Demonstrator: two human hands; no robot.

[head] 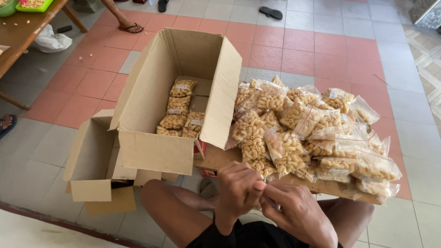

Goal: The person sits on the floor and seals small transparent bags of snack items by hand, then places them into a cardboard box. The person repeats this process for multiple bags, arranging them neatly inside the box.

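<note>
Nearest us, our left hand (236, 190) and right hand (298, 213) meet just below the heap of clear snack bags (308, 131), fingers curled together, though we cannot tell what they pinch. Left of the heap stands the open cardboard box (156, 151), with white-labelled bags (181, 110) stacked inside it.

whatever the left hand (236, 190) and right hand (294, 213) pinch between them is hidden by the fingers. the box (177, 98) wall covers part of the packets (179, 110) inside. the board (220, 158) lies mostly under the bag pile (312, 133). the table (23, 32) and green tray (33, 5) are cut off by the frame's edge. only a bystander's foot (131, 26) shows.
</note>
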